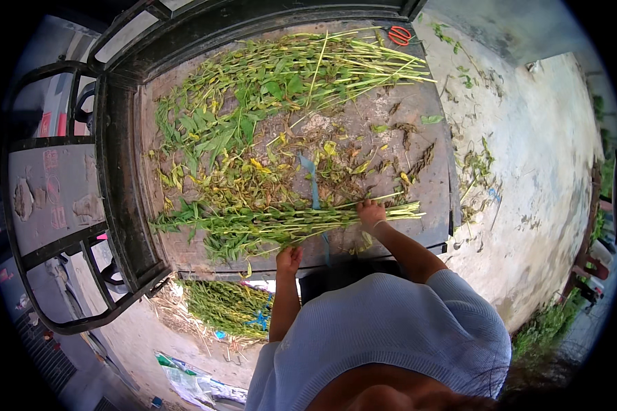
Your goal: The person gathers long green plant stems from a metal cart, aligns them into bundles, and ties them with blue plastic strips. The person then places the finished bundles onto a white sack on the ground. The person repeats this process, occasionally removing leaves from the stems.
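Note:
A bundle of long green leafy stems [274,225] lies across the near part of a flat metal cart bed [391,130], with a blue strap [313,183] running under it. My right hand [371,214] rests on the cut stem ends of the bundle at the right. My left hand [288,259] is at the bed's near edge, its fingers curled against the bundle's underside. A bigger loose pile of the same stems [288,82] lies at the far side of the bed.
Orange-handled scissors [399,34] lie at the far right corner of the bed. Yellowed leaf scraps [253,171] litter its middle. A tied green bundle [230,307] lies on the ground below left. Concrete ground [535,157] is to the right, a dark metal frame [116,171] to the left.

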The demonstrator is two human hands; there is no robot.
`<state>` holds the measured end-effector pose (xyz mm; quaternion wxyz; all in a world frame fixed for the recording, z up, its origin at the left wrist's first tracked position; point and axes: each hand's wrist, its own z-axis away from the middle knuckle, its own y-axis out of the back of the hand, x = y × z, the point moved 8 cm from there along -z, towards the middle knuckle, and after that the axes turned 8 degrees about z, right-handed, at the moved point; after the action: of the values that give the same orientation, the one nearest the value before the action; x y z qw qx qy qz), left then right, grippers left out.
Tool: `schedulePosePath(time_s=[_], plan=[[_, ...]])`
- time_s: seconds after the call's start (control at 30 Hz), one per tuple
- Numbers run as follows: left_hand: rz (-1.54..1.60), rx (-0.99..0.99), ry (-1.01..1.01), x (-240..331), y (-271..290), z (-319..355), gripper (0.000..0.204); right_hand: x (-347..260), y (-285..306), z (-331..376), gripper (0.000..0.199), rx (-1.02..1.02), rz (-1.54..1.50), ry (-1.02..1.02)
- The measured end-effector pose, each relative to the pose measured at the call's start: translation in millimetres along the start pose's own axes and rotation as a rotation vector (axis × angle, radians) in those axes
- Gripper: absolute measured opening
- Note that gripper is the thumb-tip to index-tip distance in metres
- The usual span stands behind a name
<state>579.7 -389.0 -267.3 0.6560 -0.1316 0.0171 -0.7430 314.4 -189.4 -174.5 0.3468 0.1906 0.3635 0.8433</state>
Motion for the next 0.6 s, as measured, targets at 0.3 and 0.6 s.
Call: schedulePosePath(time_s=[0.3,0.6], plan=[[-0.130,-0.010,-0.158,-1,6,39,0.011,106,147,-96,0.041,0.356,0.020,-0.115],[-0.166,0.051,-0.129,7,32,50,0.020,61,267,-253,0.068,0.409,0.636,0.223]])
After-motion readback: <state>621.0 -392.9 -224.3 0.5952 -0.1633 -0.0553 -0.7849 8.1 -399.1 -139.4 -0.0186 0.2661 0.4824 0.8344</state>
